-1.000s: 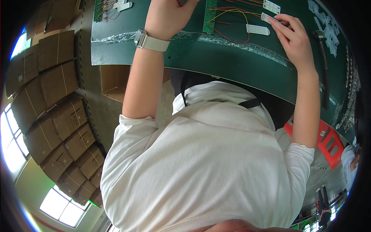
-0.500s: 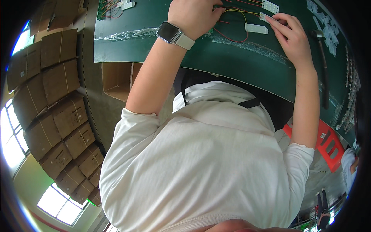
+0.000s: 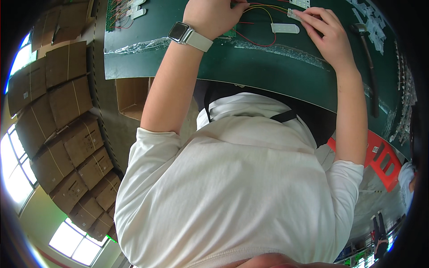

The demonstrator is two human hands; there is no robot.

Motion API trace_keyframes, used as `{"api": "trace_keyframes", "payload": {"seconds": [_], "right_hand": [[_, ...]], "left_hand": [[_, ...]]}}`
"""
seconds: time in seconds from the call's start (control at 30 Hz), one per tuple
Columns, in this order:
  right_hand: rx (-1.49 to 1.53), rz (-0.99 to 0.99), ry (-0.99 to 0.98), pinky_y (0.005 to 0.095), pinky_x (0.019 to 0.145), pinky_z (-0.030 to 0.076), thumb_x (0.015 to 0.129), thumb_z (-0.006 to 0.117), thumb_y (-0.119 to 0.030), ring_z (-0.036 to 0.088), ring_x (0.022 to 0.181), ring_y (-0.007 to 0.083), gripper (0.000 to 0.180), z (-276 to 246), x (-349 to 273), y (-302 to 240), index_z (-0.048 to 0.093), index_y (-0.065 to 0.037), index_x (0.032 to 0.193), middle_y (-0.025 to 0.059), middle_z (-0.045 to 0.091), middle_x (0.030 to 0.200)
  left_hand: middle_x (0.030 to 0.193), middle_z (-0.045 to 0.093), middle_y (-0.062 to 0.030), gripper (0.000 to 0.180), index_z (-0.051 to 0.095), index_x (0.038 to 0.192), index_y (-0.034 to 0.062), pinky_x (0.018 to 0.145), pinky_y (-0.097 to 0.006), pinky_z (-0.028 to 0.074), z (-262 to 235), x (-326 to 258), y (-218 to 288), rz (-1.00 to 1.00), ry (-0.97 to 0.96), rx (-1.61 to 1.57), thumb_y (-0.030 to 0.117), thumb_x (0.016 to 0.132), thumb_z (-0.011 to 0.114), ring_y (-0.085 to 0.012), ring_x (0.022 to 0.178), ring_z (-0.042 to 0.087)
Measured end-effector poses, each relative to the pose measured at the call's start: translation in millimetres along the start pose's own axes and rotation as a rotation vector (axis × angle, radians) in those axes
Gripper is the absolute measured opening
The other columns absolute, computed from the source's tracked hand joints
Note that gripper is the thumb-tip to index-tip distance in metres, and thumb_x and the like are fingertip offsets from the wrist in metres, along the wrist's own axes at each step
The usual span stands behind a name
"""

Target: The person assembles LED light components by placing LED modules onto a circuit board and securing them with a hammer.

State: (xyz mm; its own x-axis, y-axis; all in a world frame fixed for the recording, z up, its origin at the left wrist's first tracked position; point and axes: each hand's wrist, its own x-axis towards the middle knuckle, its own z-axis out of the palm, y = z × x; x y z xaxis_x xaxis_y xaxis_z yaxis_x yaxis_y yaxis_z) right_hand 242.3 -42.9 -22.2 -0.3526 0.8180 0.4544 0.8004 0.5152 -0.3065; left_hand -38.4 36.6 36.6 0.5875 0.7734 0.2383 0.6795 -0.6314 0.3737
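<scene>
A strip of clear tape [image 3: 286, 52] runs parallel to the near edge of the green bench [image 3: 250, 69]. Beyond it, a green circuit board [image 3: 230, 32] lies partly under the left hand [image 3: 212, 18]. That hand's thumb and fingertips are close together beside thin wires [image 3: 271, 16]; whether they grip one cannot be determined. A white oblong piece [image 3: 286, 28] lies between the hands. The right hand [image 3: 329, 35] pinches a small wired white board [image 3: 292, 14]. A dotted white plate [image 3: 299, 3] lies beyond.
</scene>
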Motion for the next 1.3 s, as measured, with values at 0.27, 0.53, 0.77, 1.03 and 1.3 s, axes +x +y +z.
{"api": "trace_keyframes", "payload": {"seconds": [0.27,0.53,0.77,1.03,1.3], "right_hand": [[0.161,0.198,0.080,0.0387,0.083,0.054,0.079,0.079,0.000,0.063,0.091,0.0292,0.039,-15,14,-27,0.075,-0.004,0.118,0.0126,0.070,0.097],[0.061,0.133,0.087,0.0396,0.085,0.053,0.078,0.081,-0.005,0.063,0.092,0.0290,0.036,-12,16,-22,0.076,-0.003,0.114,0.0114,0.072,0.099],[0.072,0.244,0.125,0.0404,0.090,0.052,0.078,0.083,-0.008,0.062,0.102,0.0303,0.032,-12,19,-28,0.078,-0.003,0.110,0.0124,0.072,0.103],[0.143,0.222,0.169,0.0430,0.095,0.051,0.080,0.083,-0.012,0.062,0.106,0.0329,0.034,-17,19,-24,0.075,-0.003,0.111,0.0127,0.071,0.108],[0.098,0.213,0.124,0.0429,0.100,0.048,0.078,0.083,-0.012,0.060,0.112,0.0347,0.039,-14,25,-31,0.074,-0.006,0.115,0.0131,0.068,0.115]], "left_hand": [[0.085,0.074,-0.0183,0.017,0.078,0.094,-0.0018,0.072,-0.037,0.056,-8,1,2,-0.199,-0.095,-0.273,0.014,0.088,0.075,-0.0310,0.076,0.070],[0.077,0.073,-0.0160,0.016,0.077,0.097,-0.0022,0.065,-0.034,0.055,-6,13,6,-0.150,-0.147,-0.334,0.012,0.091,0.073,-0.0235,0.065,0.068],[0.067,0.067,-0.0054,0.018,0.075,0.095,-0.0041,0.053,-0.028,0.046,-4,16,5,-0.246,-0.244,-0.490,0.013,0.095,0.073,-0.0097,0.055,0.055],[0.075,0.068,-0.0055,0.015,0.076,0.097,-0.0035,0.058,-0.028,0.048,-5,10,-2,-0.176,-0.186,-0.546,0.011,0.095,0.073,-0.0104,0.064,0.058],[0.086,0.072,-0.0102,0.011,0.078,0.099,-0.0008,0.069,-0.030,0.051,-9,7,-10,-0.004,-0.157,-0.517,0.007,0.092,0.075,-0.0167,0.075,0.063]]}}
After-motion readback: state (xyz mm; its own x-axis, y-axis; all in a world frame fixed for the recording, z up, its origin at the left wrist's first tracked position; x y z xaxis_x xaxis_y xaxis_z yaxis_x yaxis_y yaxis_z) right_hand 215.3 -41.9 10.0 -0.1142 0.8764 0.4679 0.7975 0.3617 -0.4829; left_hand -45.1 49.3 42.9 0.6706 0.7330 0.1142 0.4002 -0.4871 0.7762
